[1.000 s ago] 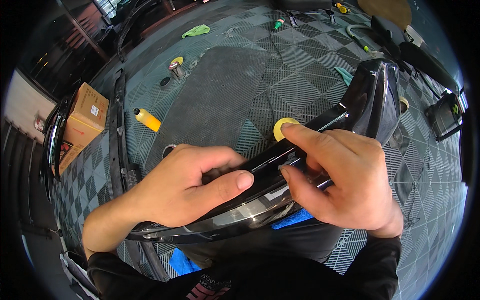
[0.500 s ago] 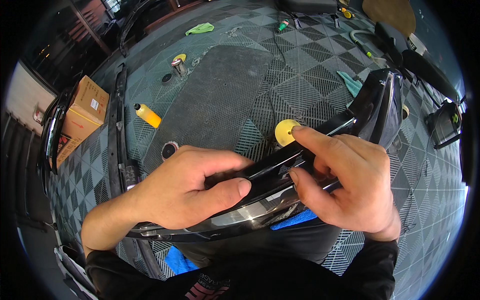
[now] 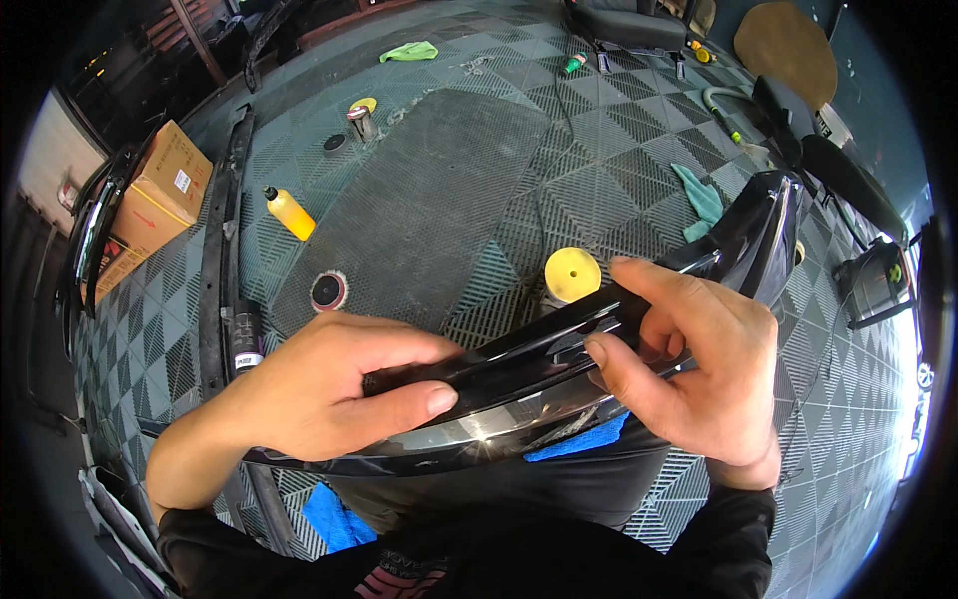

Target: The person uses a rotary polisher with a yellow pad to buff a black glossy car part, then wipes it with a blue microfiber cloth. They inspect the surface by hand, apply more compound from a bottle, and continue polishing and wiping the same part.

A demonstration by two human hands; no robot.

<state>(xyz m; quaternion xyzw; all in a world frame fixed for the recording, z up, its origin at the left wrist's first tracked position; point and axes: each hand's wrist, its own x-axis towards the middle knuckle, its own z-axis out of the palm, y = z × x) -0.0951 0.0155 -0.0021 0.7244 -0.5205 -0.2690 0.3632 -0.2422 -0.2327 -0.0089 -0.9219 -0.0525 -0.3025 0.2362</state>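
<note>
A long, curved, glossy black car trim panel point(image 3: 529, 344) lies across my lap, its raised end at the right. My left hand point(image 3: 339, 389) is closed round its left part, thumb on the near face and fingers over the far edge, fingertips partly hidden. My right hand point(image 3: 699, 349) grips it farther right. Its index finger reaches over the far edge, the thumb lies on the near face and the other fingers curl in, partly hidden. A blue cloth point(image 3: 579, 439) shows under the panel beside my right hand.
Beyond the panel stands a round yellow pad point(image 3: 573, 275). A yellow bottle point(image 3: 289, 214), a round brush point(image 3: 329, 291) and a dark mat point(image 3: 429, 190) are on the tiled floor. Left are a black strip point(image 3: 225, 240) and cardboard box point(image 3: 165, 195); right, a teal cloth point(image 3: 699, 200).
My left hand has shifted left along the panel, and my right hand a little to the right. More of the panel's surface shows between them. The whole view has tilted slightly.
</note>
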